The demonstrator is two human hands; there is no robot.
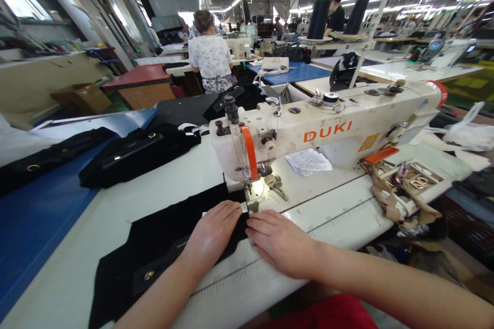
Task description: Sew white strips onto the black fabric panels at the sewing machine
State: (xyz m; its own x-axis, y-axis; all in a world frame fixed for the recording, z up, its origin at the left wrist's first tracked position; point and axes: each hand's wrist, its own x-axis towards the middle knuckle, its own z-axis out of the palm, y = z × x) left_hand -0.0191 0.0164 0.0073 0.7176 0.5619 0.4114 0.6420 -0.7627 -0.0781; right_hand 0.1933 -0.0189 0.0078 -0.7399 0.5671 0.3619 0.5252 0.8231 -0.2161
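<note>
A black fabric panel [165, 226] with a dark strip and a gold-coloured eyelet [148, 275] lies on the sewing machine bed, its right edge at the needle area. My left hand [214, 234] presses on it, fingers closed together, its fingertips beside a small white label [244, 207]. My right hand [280, 241] is closed at the panel's right edge, just in front of the presser foot [252, 206]; its fingertips are partly hidden. The white sewing machine [285, 126] stands right behind both hands, its lamp lighting the needle plate.
Finished-looking black pieces [135, 157] lie at the left beside a blue surface [50, 231]. Paper labels [309, 161] rest under the machine arm. A tray [424, 180] with metal fittings and tan straps stands at right. Ahead, a person [211, 56] sits at another machine.
</note>
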